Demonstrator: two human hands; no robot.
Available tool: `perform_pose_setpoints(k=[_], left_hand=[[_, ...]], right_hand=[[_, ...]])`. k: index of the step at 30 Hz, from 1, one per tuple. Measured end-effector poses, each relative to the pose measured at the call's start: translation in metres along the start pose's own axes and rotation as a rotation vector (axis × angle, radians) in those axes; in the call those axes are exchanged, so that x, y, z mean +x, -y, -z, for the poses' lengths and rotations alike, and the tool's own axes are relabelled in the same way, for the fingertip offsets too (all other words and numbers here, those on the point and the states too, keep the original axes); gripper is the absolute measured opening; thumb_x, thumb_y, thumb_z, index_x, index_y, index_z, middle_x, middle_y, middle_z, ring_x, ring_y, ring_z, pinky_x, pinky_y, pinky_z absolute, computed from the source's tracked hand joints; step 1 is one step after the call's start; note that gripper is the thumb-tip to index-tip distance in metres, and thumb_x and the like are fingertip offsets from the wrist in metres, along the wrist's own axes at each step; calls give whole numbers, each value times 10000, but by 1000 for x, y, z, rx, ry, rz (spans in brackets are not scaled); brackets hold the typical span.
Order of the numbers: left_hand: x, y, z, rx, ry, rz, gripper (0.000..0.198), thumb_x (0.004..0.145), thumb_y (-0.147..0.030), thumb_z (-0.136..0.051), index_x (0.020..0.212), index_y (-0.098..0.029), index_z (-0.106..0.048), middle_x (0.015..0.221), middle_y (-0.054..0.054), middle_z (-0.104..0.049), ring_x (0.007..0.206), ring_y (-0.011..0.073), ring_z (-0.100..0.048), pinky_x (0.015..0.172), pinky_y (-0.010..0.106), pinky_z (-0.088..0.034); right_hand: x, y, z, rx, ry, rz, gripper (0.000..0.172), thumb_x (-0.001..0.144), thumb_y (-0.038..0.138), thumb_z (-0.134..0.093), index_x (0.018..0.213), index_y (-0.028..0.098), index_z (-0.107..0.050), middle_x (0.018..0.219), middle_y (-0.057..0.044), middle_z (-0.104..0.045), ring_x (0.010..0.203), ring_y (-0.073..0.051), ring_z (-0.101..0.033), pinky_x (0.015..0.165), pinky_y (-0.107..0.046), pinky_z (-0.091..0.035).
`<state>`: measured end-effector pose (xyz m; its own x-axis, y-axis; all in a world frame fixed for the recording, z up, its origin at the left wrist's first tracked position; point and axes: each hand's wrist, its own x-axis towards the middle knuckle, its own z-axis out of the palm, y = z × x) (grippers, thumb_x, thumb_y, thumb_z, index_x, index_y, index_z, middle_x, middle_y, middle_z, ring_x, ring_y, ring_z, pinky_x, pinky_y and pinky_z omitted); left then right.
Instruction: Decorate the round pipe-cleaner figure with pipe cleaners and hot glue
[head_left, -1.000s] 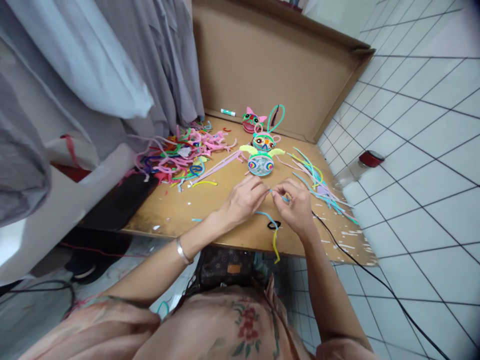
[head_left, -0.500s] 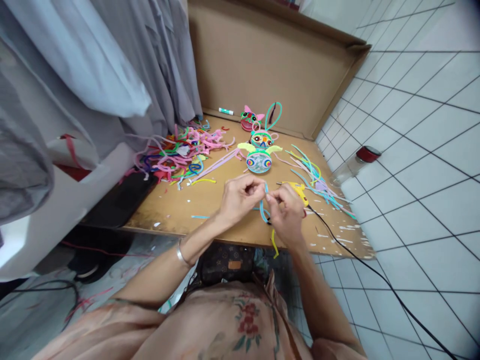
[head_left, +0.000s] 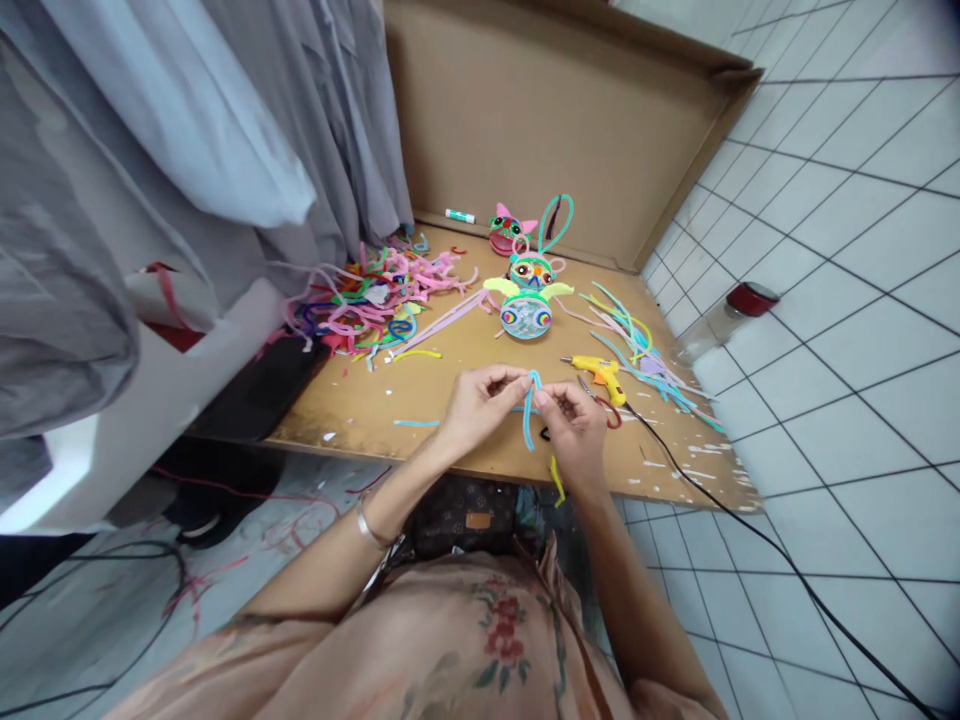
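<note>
My left hand and my right hand meet over the front of the wooden board, both pinching one light blue pipe cleaner. The cleaner is bent into a narrow loop at the top, and its two ends hang down between my hands. A yellow pipe cleaner piece lies at the board's front edge below my right hand. Just right of my right hand lies a yellow glue gun with a black cord.
Colourful craft figures stand mid-board, with a tangle of pink and mixed pipe cleaners to the left and blue-green ones to the right. Cardboard backs the board. A red-lidded jar lies on the tiled floor. Grey cloth hangs left.
My hands have drawn nearer the board's front edge and folded the blue pipe cleaner into a loop with hanging ends. The glue gun, hidden a second ago, shows beside my right hand.
</note>
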<state>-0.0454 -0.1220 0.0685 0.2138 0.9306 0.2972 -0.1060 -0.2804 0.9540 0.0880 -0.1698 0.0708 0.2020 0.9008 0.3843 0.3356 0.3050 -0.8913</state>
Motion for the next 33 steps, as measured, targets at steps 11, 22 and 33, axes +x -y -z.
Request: perform_pose_setpoints(k=[11,22,33], left_hand=[[-7,-4,0,360,26,-270,233,848,-261,-547,708,-138,-687,612,-5,-564,571,86,-474,559,211,-361],[-10,13,15,337,-179,-123,191,789,-283,-575,679,-154,-661,629,0,-586,590,101,-493,558,215,-391],[-12,33,13,234,-50,74,309,825,-419,-534,722,-148,-641,654,20,-655,573,107,-541,573,216,-425]], right_hand=[[-9,3,3,-167,60,102,190,901,283,-533,746,191,-591,664,39,-514,588,-99,-441,556,-235,-330],[6,-43,42,-996,90,19,272,957,195,-390,970,113,-649,990,-157,-658,965,-241,-579,863,-339,-417],[29,-79,68,-1054,122,-246,241,870,226,-530,1034,126,-676,957,-142,-696,851,-211,-630,746,-296,-445]])
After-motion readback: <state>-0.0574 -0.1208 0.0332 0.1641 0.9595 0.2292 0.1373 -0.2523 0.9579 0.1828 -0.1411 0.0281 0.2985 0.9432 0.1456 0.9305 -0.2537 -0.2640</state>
